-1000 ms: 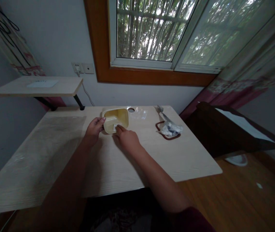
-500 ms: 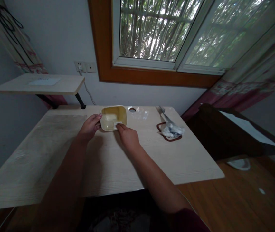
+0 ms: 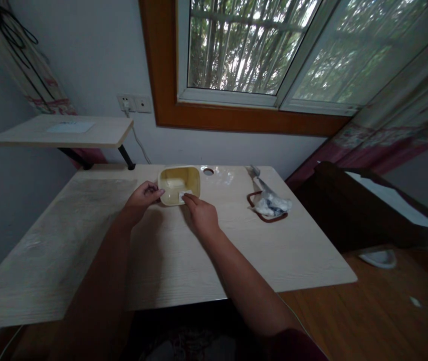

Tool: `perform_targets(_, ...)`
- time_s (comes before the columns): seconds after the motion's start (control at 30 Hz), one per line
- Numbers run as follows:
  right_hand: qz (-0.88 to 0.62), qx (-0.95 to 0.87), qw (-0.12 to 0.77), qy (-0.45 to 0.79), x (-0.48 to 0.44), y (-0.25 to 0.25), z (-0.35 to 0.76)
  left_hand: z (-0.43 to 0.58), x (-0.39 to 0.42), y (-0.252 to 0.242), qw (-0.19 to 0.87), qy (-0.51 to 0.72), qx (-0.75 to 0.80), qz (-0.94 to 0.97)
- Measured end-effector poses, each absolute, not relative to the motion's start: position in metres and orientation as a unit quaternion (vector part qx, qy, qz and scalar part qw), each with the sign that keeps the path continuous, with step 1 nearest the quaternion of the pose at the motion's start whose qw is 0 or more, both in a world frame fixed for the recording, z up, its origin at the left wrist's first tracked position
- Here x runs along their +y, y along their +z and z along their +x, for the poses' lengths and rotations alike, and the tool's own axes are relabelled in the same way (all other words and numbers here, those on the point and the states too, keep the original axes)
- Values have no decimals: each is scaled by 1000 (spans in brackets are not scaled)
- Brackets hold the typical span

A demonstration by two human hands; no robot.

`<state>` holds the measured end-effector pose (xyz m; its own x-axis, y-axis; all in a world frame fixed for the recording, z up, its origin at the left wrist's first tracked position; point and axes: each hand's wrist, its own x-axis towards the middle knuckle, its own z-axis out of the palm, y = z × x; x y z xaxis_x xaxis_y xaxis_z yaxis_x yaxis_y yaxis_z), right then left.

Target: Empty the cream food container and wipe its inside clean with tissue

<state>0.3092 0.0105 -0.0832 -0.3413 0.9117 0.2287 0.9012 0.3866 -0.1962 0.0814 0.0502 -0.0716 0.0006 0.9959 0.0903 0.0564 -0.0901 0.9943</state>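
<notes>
Tub (image 3: 194,179), yellow, 1 pc: betw. the hands. L hand (image 3: 139,201): thumb & fingers clamped on tub's L rim. R hand (image 3: 203,216): fingertips pinched on white pad (image 3: 181,195), just inside tub's near rim. Handling (judged): L grip firm vs. skidding; R pressure light, even, esp. into corners.

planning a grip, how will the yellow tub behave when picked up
The yellow tub is probably stiff, since its rim looks unbent in the left hand. Its glossy inside may be slippery, and its squarish outline should resist rolling.
</notes>
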Motion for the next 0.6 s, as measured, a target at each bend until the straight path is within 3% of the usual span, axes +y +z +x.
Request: perform_targets(0.6, -540, -828, 148, 15, 7, -87, 306, 78, 53, -82, 405, 555, 447, 572)
